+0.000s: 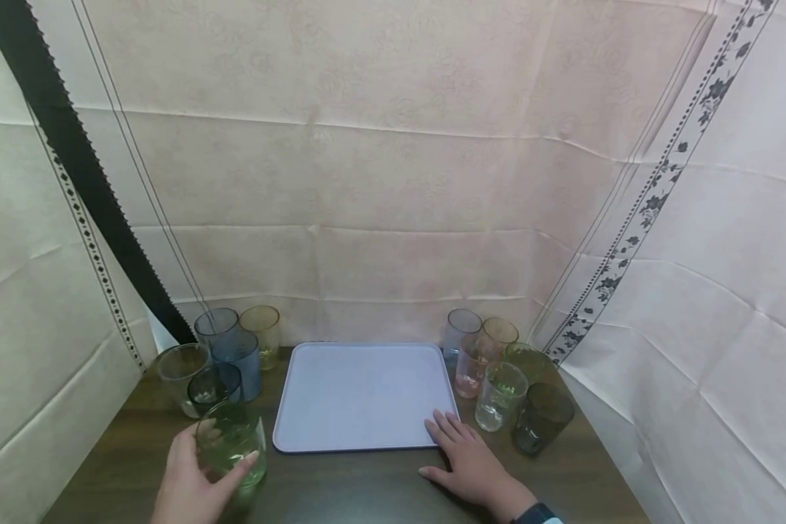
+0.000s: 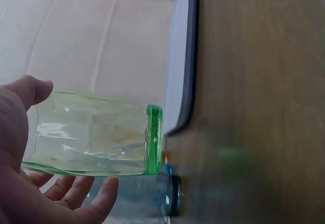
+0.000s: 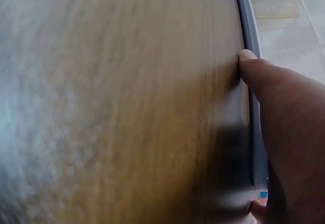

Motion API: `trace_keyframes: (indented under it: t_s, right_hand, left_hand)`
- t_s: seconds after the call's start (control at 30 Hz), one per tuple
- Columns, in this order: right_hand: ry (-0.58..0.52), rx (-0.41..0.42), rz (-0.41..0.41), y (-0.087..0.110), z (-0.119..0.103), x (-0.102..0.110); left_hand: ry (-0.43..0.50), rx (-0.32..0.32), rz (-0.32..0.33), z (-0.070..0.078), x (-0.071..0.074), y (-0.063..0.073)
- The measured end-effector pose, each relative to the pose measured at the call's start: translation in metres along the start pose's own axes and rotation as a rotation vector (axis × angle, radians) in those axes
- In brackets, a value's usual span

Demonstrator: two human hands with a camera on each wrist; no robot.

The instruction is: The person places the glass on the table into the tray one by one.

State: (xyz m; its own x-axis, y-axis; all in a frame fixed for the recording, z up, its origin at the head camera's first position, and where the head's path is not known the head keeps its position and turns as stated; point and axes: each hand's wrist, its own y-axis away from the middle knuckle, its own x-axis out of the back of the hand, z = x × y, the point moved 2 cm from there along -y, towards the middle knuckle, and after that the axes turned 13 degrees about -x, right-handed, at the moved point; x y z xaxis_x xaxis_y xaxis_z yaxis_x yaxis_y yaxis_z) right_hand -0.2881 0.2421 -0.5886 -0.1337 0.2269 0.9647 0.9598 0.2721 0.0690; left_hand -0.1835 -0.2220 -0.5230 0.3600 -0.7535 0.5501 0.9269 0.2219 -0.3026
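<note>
My left hand (image 1: 196, 477) grips a green glass tumbler (image 1: 239, 447) between thumb and fingers, at the front left of the table. In the left wrist view the tumbler (image 2: 96, 135) has a thick green base, which hangs above the wood. A white tray (image 1: 367, 397) with a dark underside edge lies at the middle of the table. At its front right corner rests my right hand (image 1: 468, 466), fingers spread and fairly straight over the rim. The right wrist view shows the thumb (image 3: 254, 69) beside the tray's dark edge (image 3: 249, 36).
Left of the tray stand several tumblers, among them a dark one (image 1: 215, 386), a blue one (image 1: 244, 364) and a yellow one (image 1: 265, 338). More are grouped on the right, including a clear one (image 1: 498, 400) and a dark grey one (image 1: 540, 422). Pale cloth (image 1: 380, 182) hangs around the table.
</note>
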Motion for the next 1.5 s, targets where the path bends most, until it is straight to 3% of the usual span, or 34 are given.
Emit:
trace_keyframes:
  t_s: [0.2, 0.37, 0.63, 0.73, 1.13, 1.5]
  right_hand:
    - [-0.008, -0.004, -0.004, 0.001, 0.000, 0.001]
    - [-0.001, -0.003, -0.006, 0.001, 0.000, -0.002]
    - [-0.009, -0.006, 0.002, 0.000, 0.001, 0.000]
    - [-0.004, -0.009, -0.006, 0.000, 0.001, 0.000]
    - [0.000, -0.018, -0.006, -0.001, 0.000, 0.001]
    - [0.008, -0.036, -0.032, 0.000, -0.003, -0.001]
  left_hand:
    - [0.028, -0.054, -0.088, 0.011, -0.019, -0.013]
    - [0.033, -0.074, -0.108, 0.017, -0.035, -0.025]
    - [0.045, -0.146, -0.051, 0.027, -0.059, -0.061]
    - [0.048, -0.144, -0.036, 0.027, -0.068, -0.076]
    - [0.047, -0.106, -0.002, 0.012, -0.112, -0.143]
    - [0.087, -0.192, 0.043, 0.012, -0.132, -0.183]
